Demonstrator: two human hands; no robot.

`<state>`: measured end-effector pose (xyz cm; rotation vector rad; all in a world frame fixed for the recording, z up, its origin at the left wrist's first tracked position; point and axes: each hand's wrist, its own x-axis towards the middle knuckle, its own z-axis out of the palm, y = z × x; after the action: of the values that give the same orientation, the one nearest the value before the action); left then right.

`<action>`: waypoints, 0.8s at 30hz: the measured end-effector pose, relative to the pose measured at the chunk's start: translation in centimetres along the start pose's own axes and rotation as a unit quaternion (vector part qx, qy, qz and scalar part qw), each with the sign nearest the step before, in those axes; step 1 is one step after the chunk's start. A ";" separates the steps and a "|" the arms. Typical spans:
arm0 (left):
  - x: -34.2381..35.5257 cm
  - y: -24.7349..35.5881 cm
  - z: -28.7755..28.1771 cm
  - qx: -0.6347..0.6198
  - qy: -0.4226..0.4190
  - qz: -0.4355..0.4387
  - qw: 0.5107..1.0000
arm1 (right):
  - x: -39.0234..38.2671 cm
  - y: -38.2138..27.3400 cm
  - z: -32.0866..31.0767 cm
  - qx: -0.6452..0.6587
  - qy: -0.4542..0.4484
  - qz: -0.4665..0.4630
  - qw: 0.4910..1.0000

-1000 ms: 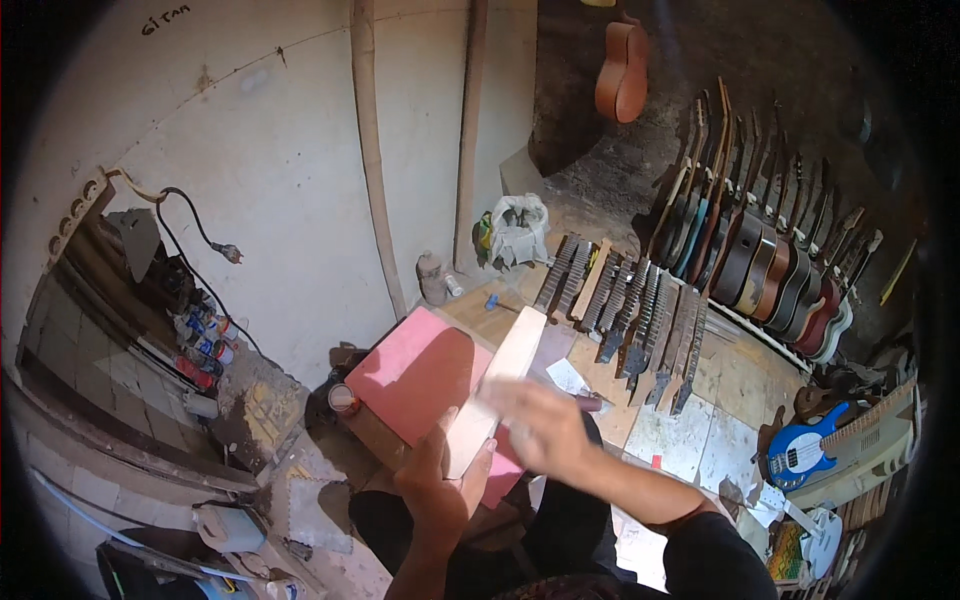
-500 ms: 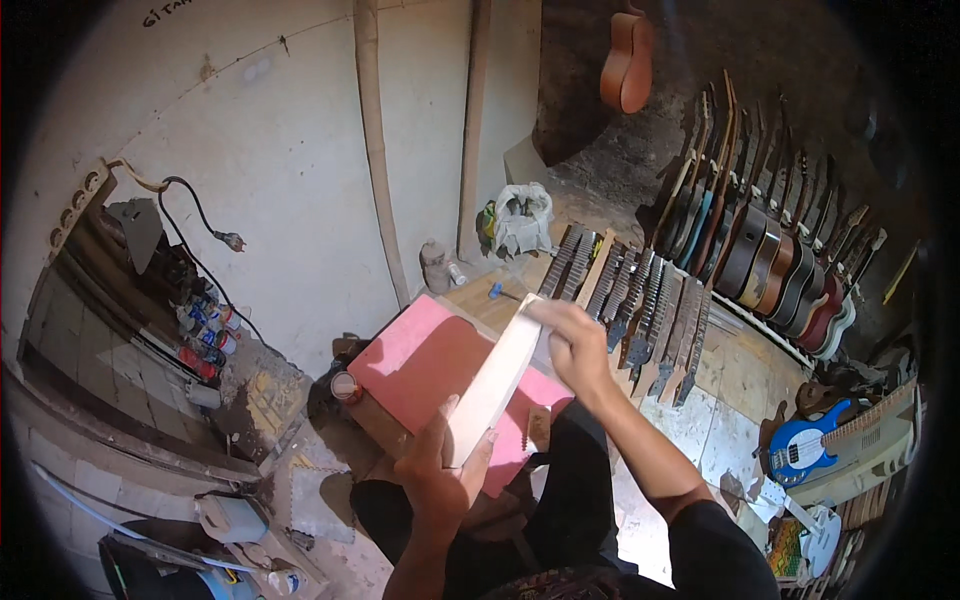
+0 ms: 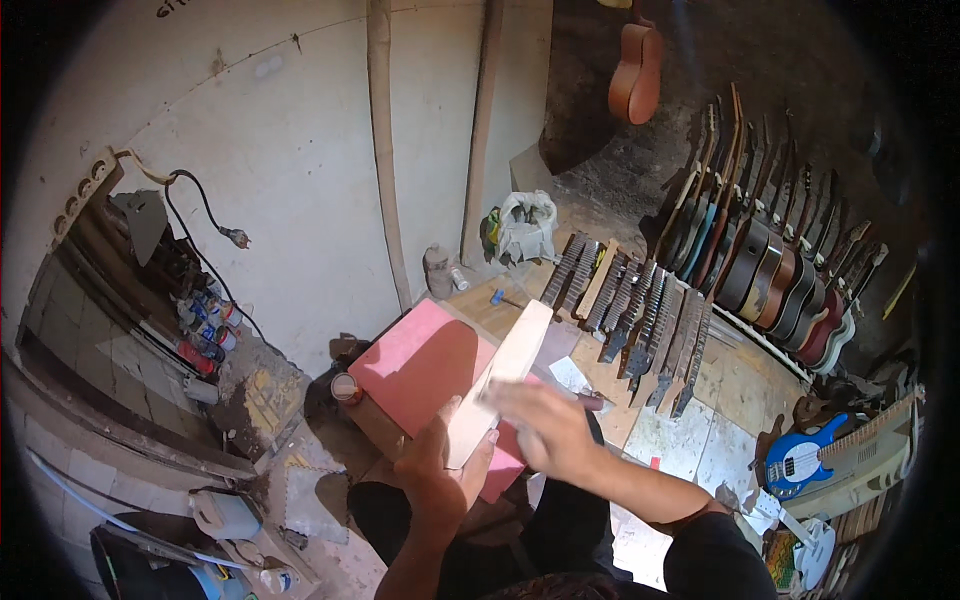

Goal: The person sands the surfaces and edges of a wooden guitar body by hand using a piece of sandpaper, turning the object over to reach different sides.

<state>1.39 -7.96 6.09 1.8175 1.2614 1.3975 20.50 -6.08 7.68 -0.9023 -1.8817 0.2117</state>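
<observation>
1. Currently L hand (image 3: pixel 440 460) is wrapped round near end of pale wood block (image 3: pixel 517 345), thumb one side, fingers the other; same grip as 0.5 s ago.
2. R hand (image 3: pixel 550 425) has slid back from block's far tip to approx. mid-length, close to where it was 1 s ago. Fingers lie across block, blurred; can't tell if they clasp smth underneath.
3. Block: btwn both hands, far tip to 1 o'clock, angle abt the same.
4. Pink board (image 3: pixel 400 365) shows behind block, mostly toward 10 o'clock; can't tell if touching.
5. Small round tin (image 3: pixel 346 389): 9 o'clock, just beside board.
6. Row of fretted necks (image 3: pixel 632 320): 2 o'clock.
7. White bag (image 3: pixel 527 230): 12 o'clock.
8. Racked guitars (image 3: pixel 765 275): 2 o'clock, farther back.
9. Brown guitar body (image 3: pixel 636 75): 1 o'clock, hanging.
</observation>
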 end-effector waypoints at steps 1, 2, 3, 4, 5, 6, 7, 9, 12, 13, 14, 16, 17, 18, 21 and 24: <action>0.1 0.2 -0.1 0.001 -0.001 0.009 1.000 | -0.2 0.9 -0.2 -0.008 -0.003 -0.024 1.000; 0.4 0.4 0.0 0.005 -0.002 0.011 1.000 | -0.3 2.8 -0.5 -0.016 -0.007 -0.048 0.999; 0.3 0.7 0.2 0.012 -0.007 0.008 1.000 | -0.4 5.9 -1.0 -0.062 0.012 0.017 0.998; 0.4 0.9 0.4 0.015 -0.010 0.009 1.000 | 0.5 8.5 -2.1 -0.113 0.031 0.077 0.990; 0.4 1.0 0.4 0.022 -0.011 0.012 1.000 | 1.6 9.0 -3.1 -0.115 0.057 0.107 0.986; 0.3 0.9 0.3 0.031 -0.011 0.014 0.999 | 1.5 8.1 -2.7 -0.113 0.045 0.110 0.987; 0.4 0.8 0.3 0.038 -0.012 0.017 0.999 | 1.0 6.2 -1.9 -0.112 0.033 0.112 0.987; 0.2 0.7 0.3 0.042 -0.003 0.019 0.999 | -0.3 2.1 -0.3 -0.065 0.010 0.039 0.997; 0.3 0.9 0.3 0.039 -0.004 0.027 0.999 | -0.8 3.6 -0.8 -0.052 -0.007 0.007 0.999; 0.1 1.1 0.5 0.035 -0.008 0.027 0.999 | -0.1 5.9 -1.6 -0.076 0.020 0.062 0.995; 0.0 1.1 0.6 0.032 -0.010 0.023 0.999 | 1.1 8.2 -2.4 -0.097 0.048 0.112 0.988; 0.2 0.8 0.9 0.022 -0.007 0.019 1.000 | 2.0 7.8 -2.6 -0.093 0.037 0.125 0.987; 0.2 0.4 0.7 0.039 0.014 0.034 0.999 | 1.7 5.0 -1.4 -0.084 0.012 0.119 0.989; 0.2 -0.2 0.7 0.054 0.035 0.047 0.997 | 1.3 2.3 -0.6 -0.075 -0.016 0.113 0.991; 0.4 0.7 0.4 0.050 0.017 0.027 0.998 | 0.8 0.8 -1.4 -0.049 -0.070 0.034 0.996; 0.2 1.0 0.4 0.044 -0.016 -0.012 0.999 | 1.8 7.9 -2.9 -0.090 -0.018 0.111 0.990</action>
<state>2.14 -8.15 6.92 1.8687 1.3433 1.3129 26.37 0.05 6.36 -1.2402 -1.8538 0.1942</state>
